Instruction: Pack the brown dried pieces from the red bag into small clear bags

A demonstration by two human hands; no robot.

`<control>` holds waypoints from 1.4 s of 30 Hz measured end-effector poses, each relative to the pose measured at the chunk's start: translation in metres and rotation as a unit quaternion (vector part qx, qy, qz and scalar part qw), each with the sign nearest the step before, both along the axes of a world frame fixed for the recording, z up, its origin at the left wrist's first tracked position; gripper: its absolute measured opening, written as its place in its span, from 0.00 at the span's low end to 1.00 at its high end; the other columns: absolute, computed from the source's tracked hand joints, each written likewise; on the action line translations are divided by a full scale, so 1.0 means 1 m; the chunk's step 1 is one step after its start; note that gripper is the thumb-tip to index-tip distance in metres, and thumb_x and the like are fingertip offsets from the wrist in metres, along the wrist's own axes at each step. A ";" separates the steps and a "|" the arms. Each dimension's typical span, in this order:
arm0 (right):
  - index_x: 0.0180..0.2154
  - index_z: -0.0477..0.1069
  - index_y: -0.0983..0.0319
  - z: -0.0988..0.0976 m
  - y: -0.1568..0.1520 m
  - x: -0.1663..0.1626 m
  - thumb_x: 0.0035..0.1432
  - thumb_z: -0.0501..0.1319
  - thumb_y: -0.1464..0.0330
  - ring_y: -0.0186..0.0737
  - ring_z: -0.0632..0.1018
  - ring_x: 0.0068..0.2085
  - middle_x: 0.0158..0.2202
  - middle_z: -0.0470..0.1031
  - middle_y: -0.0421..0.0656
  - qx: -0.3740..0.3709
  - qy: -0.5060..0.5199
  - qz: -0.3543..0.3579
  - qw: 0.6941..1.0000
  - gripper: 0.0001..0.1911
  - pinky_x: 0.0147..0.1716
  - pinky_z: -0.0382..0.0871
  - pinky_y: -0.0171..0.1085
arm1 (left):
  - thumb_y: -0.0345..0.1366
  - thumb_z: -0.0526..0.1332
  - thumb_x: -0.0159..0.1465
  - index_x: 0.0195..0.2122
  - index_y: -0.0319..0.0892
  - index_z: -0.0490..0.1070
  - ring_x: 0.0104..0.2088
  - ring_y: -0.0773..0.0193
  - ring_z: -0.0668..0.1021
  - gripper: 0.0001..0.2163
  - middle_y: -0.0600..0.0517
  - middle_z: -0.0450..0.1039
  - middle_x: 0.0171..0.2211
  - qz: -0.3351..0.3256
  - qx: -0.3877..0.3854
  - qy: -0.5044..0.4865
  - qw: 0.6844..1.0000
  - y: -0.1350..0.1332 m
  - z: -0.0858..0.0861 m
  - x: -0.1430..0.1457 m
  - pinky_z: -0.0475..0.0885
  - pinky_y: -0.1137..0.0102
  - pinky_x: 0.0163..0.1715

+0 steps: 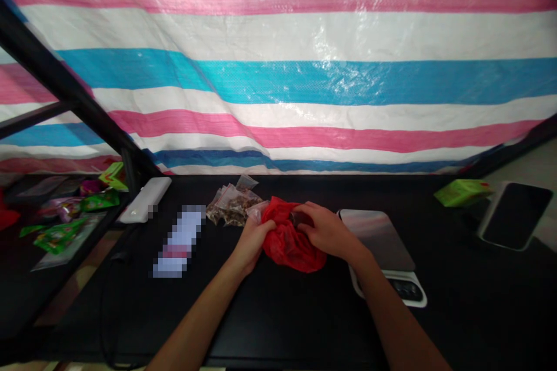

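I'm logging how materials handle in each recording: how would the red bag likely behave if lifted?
The red bag is probably floppy, as its thin material bunches into soft creases. It would likely sag or fold rather than roll, having no rigid outline. The material itself looks light, but its contents are mostly hidden, so total weight is uncertain.

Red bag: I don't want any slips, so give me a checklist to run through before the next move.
1. Left hand gripping the red bag: ok.
2. Right hand at the red bag: ok.
3. Red bag's contents identified: cannot tell; folds and fingers hide them.
4. Small clear bags apart from the left hand: cannot tell; they lie very close.
5. Scale in full view: not ok; the right forearm covers part.
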State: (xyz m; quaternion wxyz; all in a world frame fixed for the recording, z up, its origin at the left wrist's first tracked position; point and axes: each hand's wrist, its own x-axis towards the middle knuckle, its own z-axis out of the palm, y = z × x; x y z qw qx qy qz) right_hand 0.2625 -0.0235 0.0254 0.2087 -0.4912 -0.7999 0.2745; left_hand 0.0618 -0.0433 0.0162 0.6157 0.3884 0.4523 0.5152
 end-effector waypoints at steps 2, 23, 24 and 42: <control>0.50 0.77 0.58 -0.001 0.004 0.003 0.58 0.62 0.75 0.45 0.76 0.52 0.51 0.77 0.46 0.004 0.046 0.001 0.999 0.18 0.56 0.68 0.42 | 0.27 0.64 0.52 0.43 0.41 0.70 0.43 0.58 0.79 0.16 0.50 0.76 0.40 0.044 0.074 0.081 0.993 0.003 -0.004 -0.002 0.73 0.64 0.47; 0.54 0.73 0.57 0.039 -0.002 0.016 0.63 0.65 0.65 0.48 0.73 0.61 0.59 0.75 0.48 -0.022 0.263 0.052 0.963 0.17 0.63 0.63 0.50 | 0.39 0.66 0.64 0.47 0.46 0.73 0.48 0.52 0.76 0.11 0.46 0.73 0.45 0.106 0.304 0.450 0.833 -0.006 0.001 -0.008 0.70 0.59 0.51; 0.54 0.73 0.57 0.040 -0.005 0.011 0.63 0.65 0.66 0.47 0.76 0.58 0.57 0.76 0.47 -0.022 0.261 0.059 0.963 0.18 0.61 0.66 0.49 | 0.39 0.66 0.63 0.47 0.46 0.73 0.48 0.52 0.76 0.12 0.46 0.74 0.45 0.097 0.310 0.453 0.830 -0.006 0.001 -0.008 0.69 0.59 0.51; 0.48 0.70 0.57 0.034 -0.021 -0.026 0.59 0.68 0.71 0.47 0.76 0.50 0.48 0.78 0.44 0.111 0.075 0.055 0.990 0.15 0.52 0.66 0.44 | 0.30 0.64 0.60 0.42 0.45 0.73 0.44 0.52 0.75 0.09 0.48 0.77 0.39 0.083 0.306 0.484 0.816 -0.005 -0.012 -0.012 0.67 0.60 0.45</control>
